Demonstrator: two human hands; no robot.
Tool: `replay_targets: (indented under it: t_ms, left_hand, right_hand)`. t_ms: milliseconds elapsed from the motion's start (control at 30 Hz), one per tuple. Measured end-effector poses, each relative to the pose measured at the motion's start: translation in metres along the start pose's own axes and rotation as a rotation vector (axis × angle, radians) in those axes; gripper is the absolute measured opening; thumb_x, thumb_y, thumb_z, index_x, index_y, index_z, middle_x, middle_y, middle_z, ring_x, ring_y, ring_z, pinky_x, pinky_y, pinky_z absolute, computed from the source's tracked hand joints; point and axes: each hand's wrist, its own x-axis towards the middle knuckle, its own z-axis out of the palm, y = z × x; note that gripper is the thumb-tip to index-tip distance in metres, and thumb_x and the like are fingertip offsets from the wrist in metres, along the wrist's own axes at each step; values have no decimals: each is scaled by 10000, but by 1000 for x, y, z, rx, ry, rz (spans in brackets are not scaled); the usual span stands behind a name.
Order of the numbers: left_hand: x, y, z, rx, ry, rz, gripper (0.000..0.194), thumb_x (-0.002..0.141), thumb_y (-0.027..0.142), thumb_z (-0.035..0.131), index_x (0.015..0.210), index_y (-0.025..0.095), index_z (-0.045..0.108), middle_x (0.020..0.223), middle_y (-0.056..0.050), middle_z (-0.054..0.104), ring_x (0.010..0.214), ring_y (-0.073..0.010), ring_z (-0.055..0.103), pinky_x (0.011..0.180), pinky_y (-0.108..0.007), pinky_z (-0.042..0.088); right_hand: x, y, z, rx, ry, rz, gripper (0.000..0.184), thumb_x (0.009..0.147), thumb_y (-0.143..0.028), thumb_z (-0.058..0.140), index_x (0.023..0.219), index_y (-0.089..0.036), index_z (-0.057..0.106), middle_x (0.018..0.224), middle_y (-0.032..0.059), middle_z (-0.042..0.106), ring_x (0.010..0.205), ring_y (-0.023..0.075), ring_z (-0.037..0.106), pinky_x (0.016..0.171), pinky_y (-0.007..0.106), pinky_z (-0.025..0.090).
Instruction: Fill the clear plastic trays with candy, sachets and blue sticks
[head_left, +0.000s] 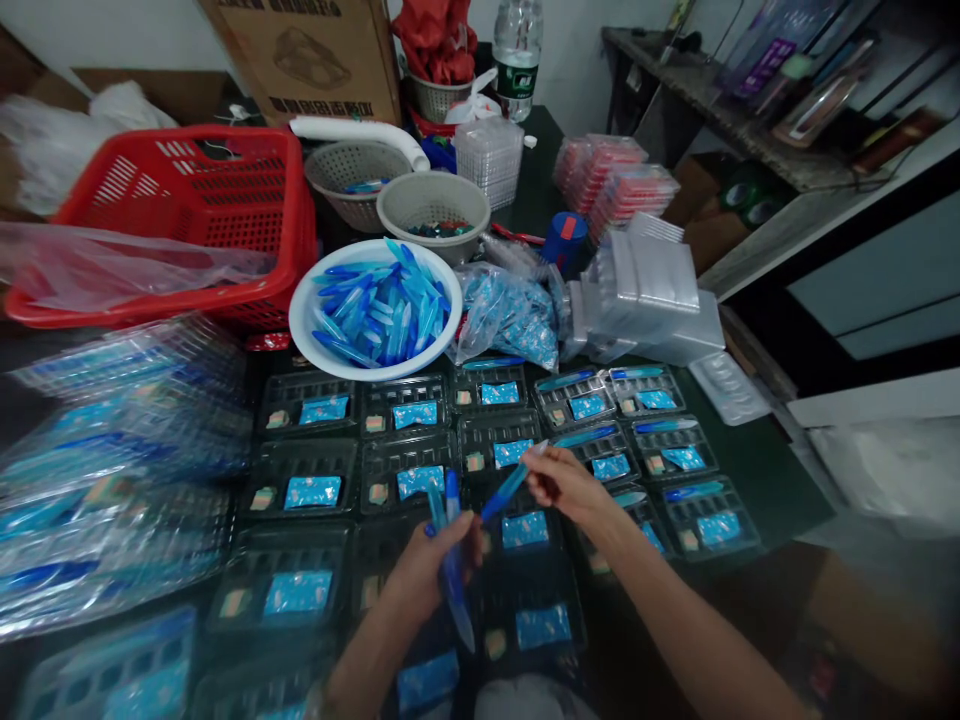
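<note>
Near the middle, my left hand (439,560) is closed around a small bunch of blue pens (454,585), their pointed, clear ends sticking out below. My right hand (566,482) pinches one translucent blue pen (507,490) near its pale tip, and its darker end slants down towards my left hand. Under both hands lie rows of clear plastic trays (480,440), each with a shiny blue packet (525,530) and a small pale block (475,462). In the trays on the right, a blue pen (666,425) lies along the top slot.
A white bowl (300,320) heaped with blue pens stands behind the trays. Around it are a red basket (225,285), grey baskets (431,190), a bag of blue packets (517,315) and stacked clear covers (645,280). Filled trays are piled at left (127,470).
</note>
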Motion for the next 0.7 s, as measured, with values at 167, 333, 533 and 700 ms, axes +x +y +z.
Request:
replay_targets:
  t_ms: [167, 333, 533, 700]
  left_hand:
    - [7, -1, -22, -143, 91, 1, 206, 725, 323, 601, 822, 143, 626, 684, -16, 603, 557, -115, 563, 429, -208, 400]
    - [6, 3, -23, -187, 101, 15, 206, 706, 285, 619, 843, 131, 630, 690, -31, 609, 561, -130, 575, 423, -216, 408]
    - [2, 5, -13, -190, 88, 32, 217, 681, 250, 637, 855, 120, 632, 689, -43, 622, 552, -142, 581, 424, -230, 420]
    - [0, 5, -7, -175, 45, 48, 226, 675, 235, 638, 865, 113, 630, 691, -50, 624, 560, -157, 590, 434, -244, 425]
  right_hand:
    - [46, -3, -16, 65, 255, -29, 252, 708, -373, 617, 695, -154, 494, 567, -36, 525, 400, 48, 422, 332, 160, 299]
    - [81, -1, -8, -46, 343, 61, 192, 846, -288, 507, 774, -111, 532, 618, -38, 520, 428, 40, 439, 377, 153, 362]
    - [76, 4, 2, -282, 387, 89, 190, 848, -290, 502, 807, -109, 544, 637, -31, 544, 440, 51, 465, 430, 184, 410]
    - [55, 3, 2, -594, 552, -61, 290, 765, -266, 538, 1017, -123, 517, 684, 27, 586, 572, 154, 557, 535, 265, 439]
